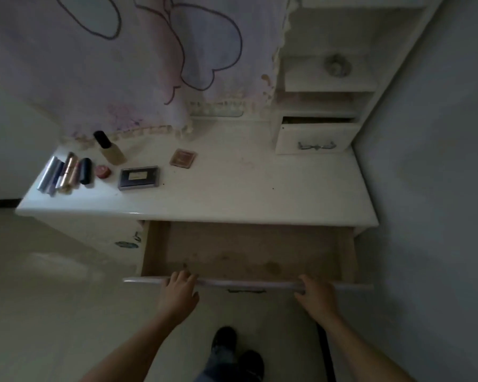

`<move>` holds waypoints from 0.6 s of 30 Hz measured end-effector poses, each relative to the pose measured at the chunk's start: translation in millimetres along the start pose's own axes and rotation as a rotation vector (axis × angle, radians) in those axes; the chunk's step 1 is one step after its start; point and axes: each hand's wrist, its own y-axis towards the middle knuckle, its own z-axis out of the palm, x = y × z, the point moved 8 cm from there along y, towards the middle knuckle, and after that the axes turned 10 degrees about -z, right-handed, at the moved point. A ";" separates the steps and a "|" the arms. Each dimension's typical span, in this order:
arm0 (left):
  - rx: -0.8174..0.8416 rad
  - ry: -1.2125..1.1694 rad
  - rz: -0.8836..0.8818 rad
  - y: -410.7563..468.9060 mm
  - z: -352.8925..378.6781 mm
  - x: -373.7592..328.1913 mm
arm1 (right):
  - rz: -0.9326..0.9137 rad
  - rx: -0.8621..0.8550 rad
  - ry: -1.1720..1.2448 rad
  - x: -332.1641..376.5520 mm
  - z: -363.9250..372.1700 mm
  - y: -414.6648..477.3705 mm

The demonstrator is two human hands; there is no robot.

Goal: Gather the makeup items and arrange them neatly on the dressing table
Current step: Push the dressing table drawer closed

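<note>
The glossy white dressing table (pixel 232 194) spans mid-frame, and its wide drawer (pixel 246 252) stands open on a stained raw-wood bottom. Both hands grasp the drawer's smooth white front, fingers curled over its top edge: left hand (pixel 178 292) lower centre, right hand (pixel 316 297) lower right. The makeup lies well apart from them at the tabletop's left end: slim metallic tubes (pixel 61 172), a round red pot (pixel 103 171), a flat dark rectangular palette (pixel 139 177), a square pinkish compact (pixel 183 158) and a black-capped glass bottle (pixel 109 150).

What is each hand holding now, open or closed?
Left hand: closed, grips the drawer front.
Right hand: closed, grips the same drawer front.
</note>
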 end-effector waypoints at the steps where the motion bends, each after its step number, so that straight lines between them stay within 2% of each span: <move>1: 0.008 0.016 0.006 0.9 4.3 -1.5 | 0.002 -0.005 -0.012 -0.5 2.0 2.6; 6: -0.060 0.075 0.047 7.1 7.4 -2.7 | 0.020 0.024 -0.166 -1.8 14.8 9.1; 10: -0.138 0.122 0.113 16.1 13.7 -0.2 | 0.040 0.019 -0.163 1.2 19.1 17.5; 13: -0.171 0.111 0.172 16.7 11.0 -3.3 | -0.013 0.029 -0.198 10.2 22.2 19.7; 16: -0.157 0.117 0.221 18.0 11.5 -2.9 | -0.091 -0.058 -0.224 20.2 18.1 17.8; 18: -0.148 0.121 0.243 18.5 12.4 -3.4 | -0.065 -0.075 -0.214 16.4 21.7 16.4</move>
